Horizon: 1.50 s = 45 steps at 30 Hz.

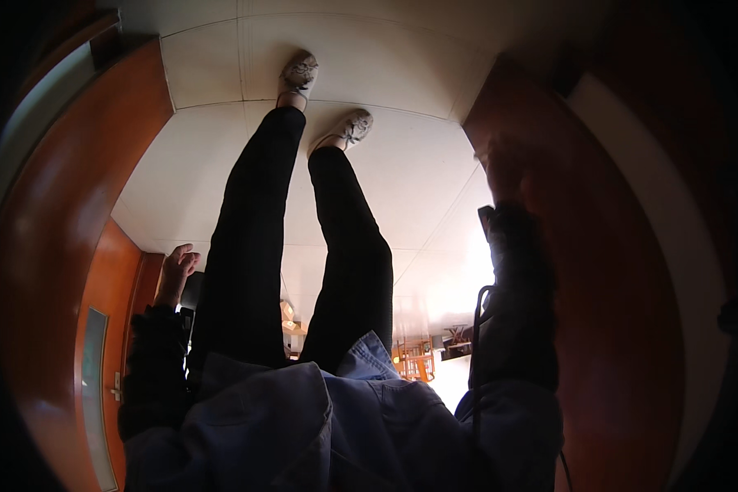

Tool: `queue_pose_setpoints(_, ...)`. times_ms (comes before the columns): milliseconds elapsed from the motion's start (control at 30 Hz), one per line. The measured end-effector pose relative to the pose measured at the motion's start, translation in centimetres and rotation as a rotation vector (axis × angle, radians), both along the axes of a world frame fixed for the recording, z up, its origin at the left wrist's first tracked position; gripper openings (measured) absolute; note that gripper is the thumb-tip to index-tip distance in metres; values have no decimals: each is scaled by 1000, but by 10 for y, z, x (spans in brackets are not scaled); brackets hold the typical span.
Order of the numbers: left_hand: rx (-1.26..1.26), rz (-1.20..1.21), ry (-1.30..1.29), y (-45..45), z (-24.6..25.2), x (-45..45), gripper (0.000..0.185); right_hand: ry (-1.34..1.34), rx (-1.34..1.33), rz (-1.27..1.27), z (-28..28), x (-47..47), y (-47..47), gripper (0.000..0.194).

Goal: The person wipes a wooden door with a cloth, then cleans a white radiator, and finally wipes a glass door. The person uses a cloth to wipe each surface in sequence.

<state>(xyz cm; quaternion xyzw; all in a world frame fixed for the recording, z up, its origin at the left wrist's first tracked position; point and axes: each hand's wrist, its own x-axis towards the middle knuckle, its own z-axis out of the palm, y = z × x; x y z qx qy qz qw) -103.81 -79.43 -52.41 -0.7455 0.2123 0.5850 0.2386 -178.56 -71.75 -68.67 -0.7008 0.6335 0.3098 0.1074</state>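
Note:
My left hand (181, 264) hangs at the left of the view, fingers loosely curled and a little apart, with nothing seen in it. A dark rounded thing shows just beside its wrist. At the right, my right hand (505, 166) is blurred and dim in front of a reddish-brown wood panel (615, 307); its fingers and anything in them cannot be made out. A dark device (485, 221) sits at the right wrist, and a black cable (478, 344) runs along that arm. White laced shoes (298, 72) stand on the pale floor (369, 197), one ahead of the other.
A wooden panel (92, 147) rises on the left, with a wooden door (114, 277) bearing a glass pane (94, 369) and a metal handle (117, 386) behind it. Through a bright gap at the lower right, a room with wooden furniture (415, 357) shows.

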Motion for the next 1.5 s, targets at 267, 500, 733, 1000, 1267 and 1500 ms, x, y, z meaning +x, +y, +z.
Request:
queue_pose_setpoints(267,27,0,47,-12,-12,-31,44,263,-272,-162,60,-18,-29,40)
queue_pose_setpoints(500,-5,33,-2,-16,1,-18,48,600,-90,184,-46,-13,20,43)
queue_pose_setpoints(733,96,28,-6,-12,-3,-19,56,-160,-100,-335,-85,-40,-41,39)
queue_pose_setpoints(1000,19,17,-97,-23,-5,-14,57,103,-268,88,-142,-36,-91,43)
queue_pose_setpoints(1267,54,38,-78,-11,14,-11,51,-1236,-157,-1627,-109,34,87,46)
queue_pose_setpoints(1500,-89,-25,36,-28,23,-26,51,-696,-168,-1057,9,12,113,47)
